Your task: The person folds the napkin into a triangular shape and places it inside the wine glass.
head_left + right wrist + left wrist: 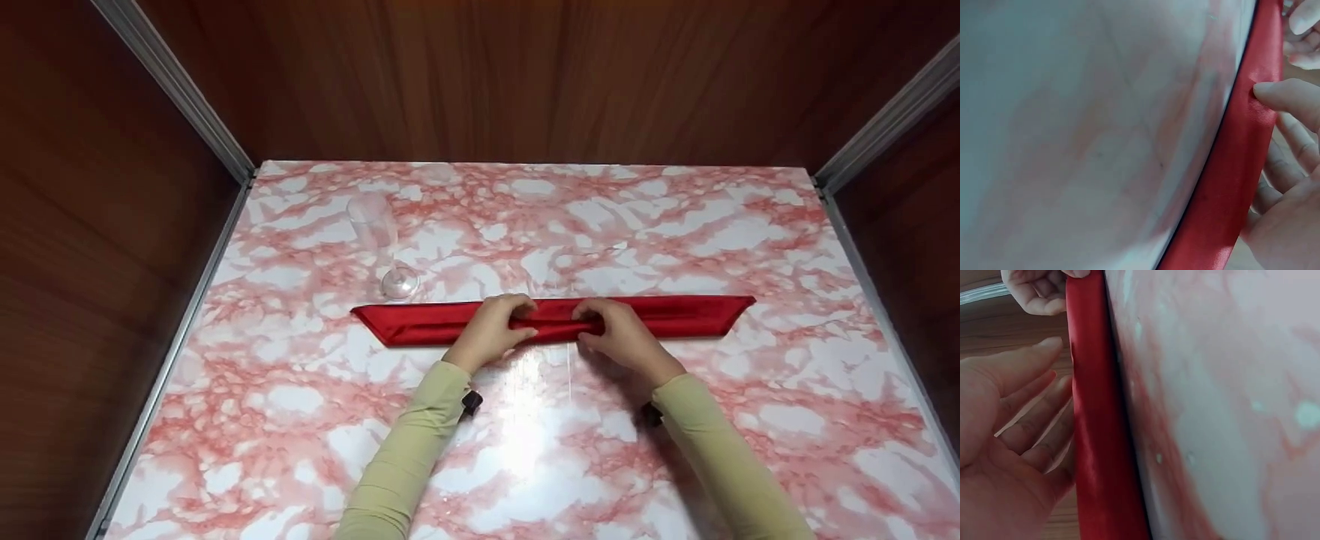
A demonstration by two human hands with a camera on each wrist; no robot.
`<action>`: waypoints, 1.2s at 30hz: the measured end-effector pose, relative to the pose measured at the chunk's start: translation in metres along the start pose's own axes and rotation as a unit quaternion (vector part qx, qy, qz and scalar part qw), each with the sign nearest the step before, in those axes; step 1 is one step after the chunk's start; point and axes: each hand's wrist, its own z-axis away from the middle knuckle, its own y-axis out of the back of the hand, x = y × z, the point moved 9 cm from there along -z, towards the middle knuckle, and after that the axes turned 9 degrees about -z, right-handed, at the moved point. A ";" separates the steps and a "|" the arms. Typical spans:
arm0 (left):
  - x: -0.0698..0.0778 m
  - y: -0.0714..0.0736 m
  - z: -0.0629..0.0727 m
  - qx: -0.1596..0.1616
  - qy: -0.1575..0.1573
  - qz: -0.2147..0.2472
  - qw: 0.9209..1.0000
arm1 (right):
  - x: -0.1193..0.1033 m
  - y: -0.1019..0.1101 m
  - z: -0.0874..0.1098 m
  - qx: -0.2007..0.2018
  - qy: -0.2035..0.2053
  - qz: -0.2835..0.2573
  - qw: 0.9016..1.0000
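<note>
My right hand (619, 335) pinched the red satin cloth (690, 315) mid-strip; my left hand (489, 328) gaped loosely at its edge (thumb off the fabric!). Lengthwise folding looked mostly done, the middle remained in hand, slanted ends lay flat; beyond, the champagne flute (379, 232) stood untouched.

Yellow-green left sleeve (405, 457) and right sleeve (724, 457) are long and wrinkled, small black blocks showing at the left cuff's (452, 379) five o'clock (471, 403) and the right cuff's (675, 388) seven.
</note>
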 end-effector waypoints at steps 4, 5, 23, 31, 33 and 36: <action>0.003 -0.002 -0.003 -0.010 -0.003 0.017 1.000 | -0.001 0.002 -0.004 -0.002 0.001 -0.008 1.000; 0.003 -0.002 -0.004 -0.011 -0.004 0.018 1.000 | -0.001 0.002 -0.005 -0.001 0.001 -0.010 1.000; 0.001 -0.006 -0.015 -0.032 -0.021 -0.032 0.999 | -0.017 0.010 -0.004 0.038 0.059 -0.012 0.997; -0.002 -0.003 -0.019 -0.022 -0.020 -0.053 0.998 | -0.019 0.008 0.004 0.037 0.084 0.007 0.996; -0.003 -0.003 -0.020 -0.019 -0.022 -0.065 0.997 | -0.018 0.010 0.004 0.043 0.082 0.019 0.996; -0.004 -0.002 -0.021 -0.012 -0.023 -0.082 0.996 | -0.018 0.010 0.004 0.046 0.079 0.038 0.995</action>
